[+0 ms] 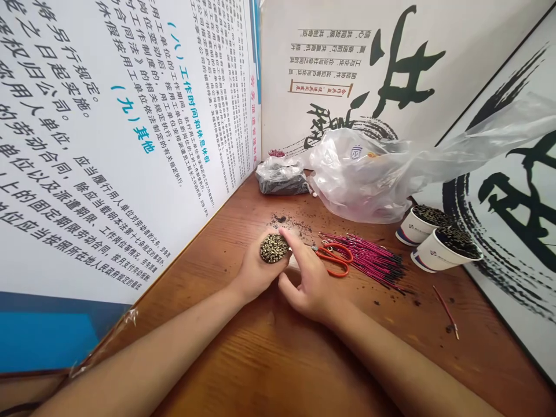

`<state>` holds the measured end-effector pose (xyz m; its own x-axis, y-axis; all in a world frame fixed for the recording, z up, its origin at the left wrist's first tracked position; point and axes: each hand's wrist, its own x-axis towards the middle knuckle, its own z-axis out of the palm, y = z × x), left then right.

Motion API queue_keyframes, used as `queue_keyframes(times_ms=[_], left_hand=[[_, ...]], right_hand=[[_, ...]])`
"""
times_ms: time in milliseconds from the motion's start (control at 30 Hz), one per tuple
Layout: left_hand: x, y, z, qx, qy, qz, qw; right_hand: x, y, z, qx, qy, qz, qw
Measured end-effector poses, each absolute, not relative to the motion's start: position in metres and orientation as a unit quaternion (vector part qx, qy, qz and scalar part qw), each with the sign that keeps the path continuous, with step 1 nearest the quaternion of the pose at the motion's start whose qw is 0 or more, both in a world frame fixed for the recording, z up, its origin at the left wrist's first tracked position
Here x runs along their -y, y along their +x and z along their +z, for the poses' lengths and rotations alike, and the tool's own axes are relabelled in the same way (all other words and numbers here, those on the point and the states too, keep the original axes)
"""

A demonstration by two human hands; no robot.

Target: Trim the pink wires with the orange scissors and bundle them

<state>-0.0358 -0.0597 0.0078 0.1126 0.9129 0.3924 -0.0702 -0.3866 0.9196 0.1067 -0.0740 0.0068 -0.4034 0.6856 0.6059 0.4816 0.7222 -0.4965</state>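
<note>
Two hands meet over the wooden table (269, 353): the left hand (254, 273) curls snugly around a cluster of gold-ringed ends (273, 248), packed tight and facing up, though whether a cup lies beneath cannot be told; beside it, the right hand (311, 285) parts thumb from index finger, the index reaching the cluster's edge, its other fingers hidden, so any hold cannot be told; next come orange-handled scissors (333, 259), a loose pink-and-black pile (376, 262), apparently ungathered, the farther paper cup (410, 227) and nearer paper cup (438, 253), both seemingly already filled, and one reddish strand (447, 313) lying apart
</note>
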Motion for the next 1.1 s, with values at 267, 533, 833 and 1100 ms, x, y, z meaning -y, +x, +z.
queue_keyframes(times_ms=[267, 533, 833, 1100], left_hand=[[0.062, -0.039, 0.009, -0.360, 0.589, 0.542, 0.480], [0.064, -0.041, 0.011, -0.317, 0.603, 0.517, 0.519], [0.064, -0.033, 0.016, -0.314, 0.594, 0.542, 0.505], [0.061, -0.031, 0.018, -0.309, 0.637, 0.483, 0.515]], right_hand=[[0.075, 0.106, 0.007, 0.831, -0.362, 0.115, 0.407], [0.081, 0.105, 0.018, 0.881, -0.316, 0.032, 0.350], [0.081, 0.107, 0.022, 0.883, -0.303, -0.043, 0.355], [0.079, 0.107, 0.022, 0.887, -0.302, -0.012, 0.350]])
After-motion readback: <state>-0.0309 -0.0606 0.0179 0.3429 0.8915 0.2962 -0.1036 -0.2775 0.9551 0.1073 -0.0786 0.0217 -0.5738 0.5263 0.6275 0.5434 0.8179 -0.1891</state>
